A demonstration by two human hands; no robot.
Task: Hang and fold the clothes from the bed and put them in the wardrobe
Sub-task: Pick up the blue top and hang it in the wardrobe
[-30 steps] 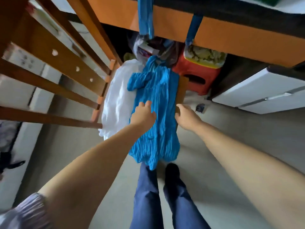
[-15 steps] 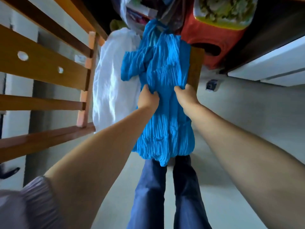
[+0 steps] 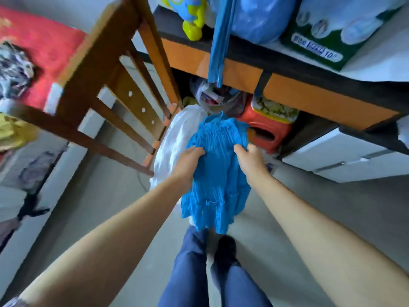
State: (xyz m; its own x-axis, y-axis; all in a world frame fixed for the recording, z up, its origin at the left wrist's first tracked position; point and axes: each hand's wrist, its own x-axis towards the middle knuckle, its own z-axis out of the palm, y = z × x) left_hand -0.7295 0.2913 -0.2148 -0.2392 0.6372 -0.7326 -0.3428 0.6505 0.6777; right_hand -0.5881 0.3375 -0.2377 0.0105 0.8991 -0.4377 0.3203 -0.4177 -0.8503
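A bright blue crinkled garment (image 3: 218,173) hangs in front of me, bunched between both hands above my legs. My left hand (image 3: 188,161) grips its left side with curled fingers. Its right side is gripped by my right hand (image 3: 251,159) in the same way. A white garment (image 3: 174,142) lies draped just behind and to the left of the blue one. More clothes, patterned (image 3: 13,69) and yellow (image 3: 13,131), lie on the red bed (image 3: 44,45) at the far left.
A wooden bed frame (image 3: 106,89) with slats stands at the left. An orange-edged shelf (image 3: 287,85) crosses the top right with bags and a toy on it. Below it sit a red stool (image 3: 267,134) and white drawers (image 3: 345,156). Grey floor lies around my feet.
Both hands have lifted the blue garment off its wooden support and drawn it toward me, bunched shorter. The camera has tilted up, showing the bed and the shelf top.
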